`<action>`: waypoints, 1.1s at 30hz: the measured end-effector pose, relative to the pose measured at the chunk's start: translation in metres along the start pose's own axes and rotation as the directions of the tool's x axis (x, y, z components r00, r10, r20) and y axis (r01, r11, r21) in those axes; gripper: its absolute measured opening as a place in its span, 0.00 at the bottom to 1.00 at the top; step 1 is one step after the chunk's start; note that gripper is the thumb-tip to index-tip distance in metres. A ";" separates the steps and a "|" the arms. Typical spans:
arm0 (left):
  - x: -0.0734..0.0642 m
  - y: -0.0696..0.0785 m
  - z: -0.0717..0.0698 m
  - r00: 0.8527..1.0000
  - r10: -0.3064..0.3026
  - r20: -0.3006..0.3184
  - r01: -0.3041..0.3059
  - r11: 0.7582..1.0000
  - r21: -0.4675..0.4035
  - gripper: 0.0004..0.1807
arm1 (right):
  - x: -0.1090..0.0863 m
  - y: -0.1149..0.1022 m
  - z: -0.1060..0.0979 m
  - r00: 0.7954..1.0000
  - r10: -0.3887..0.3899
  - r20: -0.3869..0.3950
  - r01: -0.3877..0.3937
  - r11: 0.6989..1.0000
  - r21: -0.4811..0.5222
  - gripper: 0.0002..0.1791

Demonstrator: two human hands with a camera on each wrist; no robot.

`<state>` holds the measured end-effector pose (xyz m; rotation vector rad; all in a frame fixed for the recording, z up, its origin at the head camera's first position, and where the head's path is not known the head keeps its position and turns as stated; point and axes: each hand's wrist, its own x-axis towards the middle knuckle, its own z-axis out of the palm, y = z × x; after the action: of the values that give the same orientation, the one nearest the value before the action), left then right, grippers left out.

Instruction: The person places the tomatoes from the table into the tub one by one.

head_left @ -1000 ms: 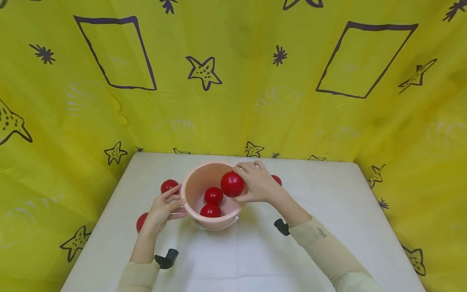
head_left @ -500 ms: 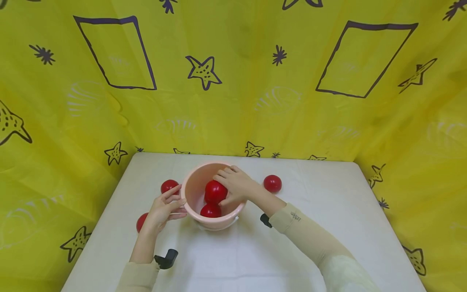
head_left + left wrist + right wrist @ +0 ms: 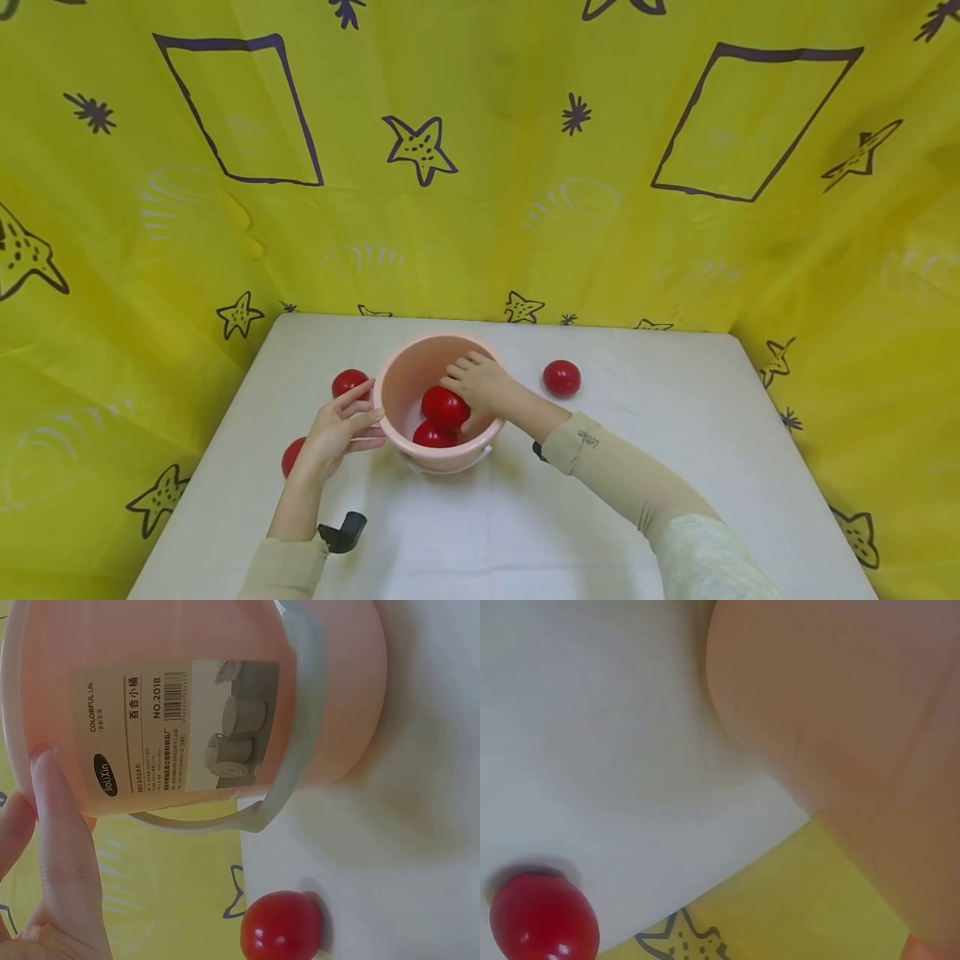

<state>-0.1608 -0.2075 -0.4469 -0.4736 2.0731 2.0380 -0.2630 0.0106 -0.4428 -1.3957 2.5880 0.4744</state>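
Note:
Inside the pink bucket (image 3: 408, 358), my right hand (image 3: 483, 390) grips a red tomato (image 3: 446, 407), fingers at its far side and thumb at its near side. Another tomato (image 3: 435, 435) lies in the bucket, partly covered by the held one. My left hand (image 3: 337, 429) touches the bucket's left side near the rim, its fingers fairly straight. In the left wrist view the thumb (image 3: 64, 847) lies along the outer wall beside a printed label (image 3: 180, 727). The right wrist view shows the bucket's outer wall (image 3: 840, 712); the right hand's fingers are hidden there.
On the white table (image 3: 637, 433), one tomato (image 3: 562, 379) lies right of the bucket. Two more, a far one (image 3: 349, 382) and a nearer one (image 3: 293, 456), sit at the left, partly behind my left hand and forearm. A yellow patterned curtain (image 3: 480, 225) surrounds the table.
My right hand has carried its tomato from above the bucket's right rim leftward and down inside, covering a tomato there. The tomato at right has come into full view. My left hand stays put.

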 end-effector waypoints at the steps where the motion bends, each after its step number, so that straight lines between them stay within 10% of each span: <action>1: 0.000 0.000 0.000 1.000 0.000 -0.002 0.000 1.000 0.001 0.32 | 0.000 0.000 0.000 1.000 0.004 0.009 -0.004 1.000 -0.015 0.44; 33: -0.002 -0.001 0.002 1.000 -0.006 -0.022 0.006 1.000 0.004 0.33 | 0.004 -0.005 -0.001 0.988 0.057 0.145 -0.034 0.987 -0.157 0.36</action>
<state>-0.1591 -0.2058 -0.4474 -0.5033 2.0852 2.0341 -0.2611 0.0045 -0.4445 -1.2925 2.5139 0.7703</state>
